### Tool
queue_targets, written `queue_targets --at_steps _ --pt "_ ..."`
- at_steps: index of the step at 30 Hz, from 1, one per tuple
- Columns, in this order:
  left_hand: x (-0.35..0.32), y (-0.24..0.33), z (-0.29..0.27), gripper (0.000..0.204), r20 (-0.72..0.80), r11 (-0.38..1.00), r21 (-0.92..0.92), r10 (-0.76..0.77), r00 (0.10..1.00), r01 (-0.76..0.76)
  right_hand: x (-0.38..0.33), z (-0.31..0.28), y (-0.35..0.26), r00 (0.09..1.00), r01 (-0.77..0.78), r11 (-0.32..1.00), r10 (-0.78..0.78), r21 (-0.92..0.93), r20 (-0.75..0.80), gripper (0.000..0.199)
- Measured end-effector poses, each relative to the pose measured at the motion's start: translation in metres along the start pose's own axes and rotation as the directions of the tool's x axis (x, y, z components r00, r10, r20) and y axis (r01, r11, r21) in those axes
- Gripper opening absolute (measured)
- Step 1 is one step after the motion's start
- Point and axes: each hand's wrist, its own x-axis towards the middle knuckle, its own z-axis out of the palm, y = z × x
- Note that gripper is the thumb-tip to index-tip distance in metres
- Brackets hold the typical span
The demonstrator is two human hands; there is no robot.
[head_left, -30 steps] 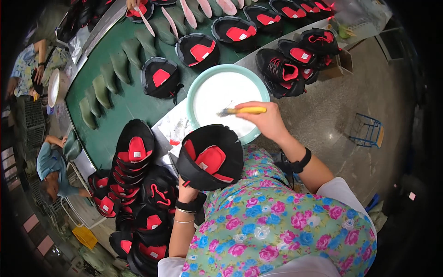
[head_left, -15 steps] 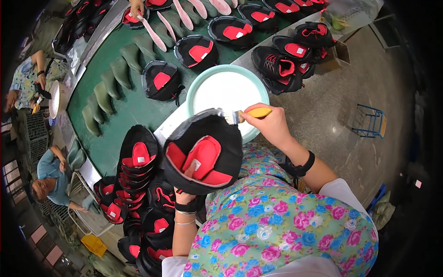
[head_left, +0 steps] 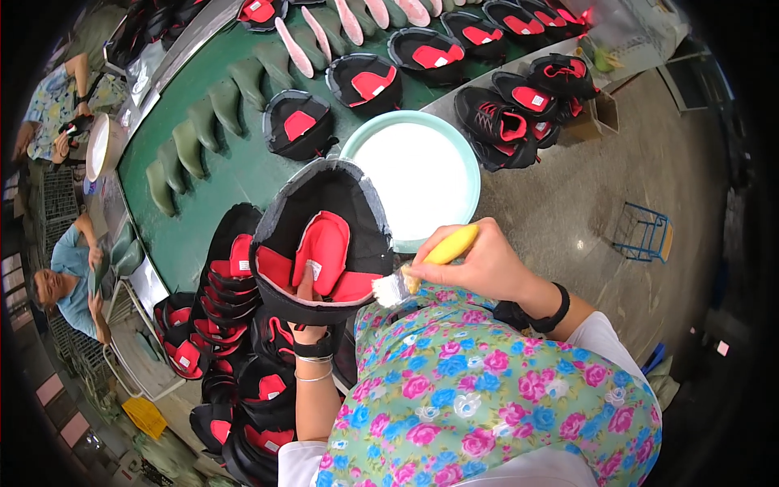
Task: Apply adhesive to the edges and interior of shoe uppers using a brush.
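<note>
A black shoe upper (head_left: 369, 243) with red lining is held up by my left hand (head_left: 307, 329), whose fingers reach inside the opening. Its upturned rim is coated greyish white. My right hand (head_left: 487, 264) is closed round the yellow handle of a paintbrush (head_left: 395, 287). White paste covers the bristles, which are at the upper's lower right edge; I cannot tell whether they touch. Just beyond both hands stands a pale green basin (head_left: 473, 183) of white liquid.
Green shoe lasts (head_left: 187, 149), pink insoles (head_left: 350, 23) and more uppers (head_left: 299, 123) line the green table (head_left: 235, 180). Uppers are stacked (head_left: 231, 284) at my left. Finished-looking shoes (head_left: 495, 120) lie right of the basin. A blue-framed stool (head_left: 641, 233) stands on the floor. Two people work at far left.
The brush has moved from the upper's top right rim down to its lower right edge. My left hand has turned the upper more upright and shifted it left. A hand at the top has gone.
</note>
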Motion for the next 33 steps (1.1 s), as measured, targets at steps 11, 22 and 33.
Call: queue_targets --at_steps 11,22,33 --pt "-0.015 -0.02 -0.017 0.023 0.212 0.233 -0.833 -0.703 0.679 0.502 0.058 -0.011 0.008 0.992 0.114 0.973 -0.123 -0.2 -0.034 0.013" --pt "0.008 -0.012 0.014 0.042 0.544 0.244 -0.774 -0.214 0.811 0.584 0.086 0.044 -0.048 0.771 0.379 0.925 -0.323 0.011 0.549 0.022" --pt "0.006 -0.005 0.009 0.023 0.707 0.054 -0.67 -0.257 0.659 0.74 0.102 0.015 -0.007 0.978 0.137 0.959 -0.091 -0.248 0.188 0.018"
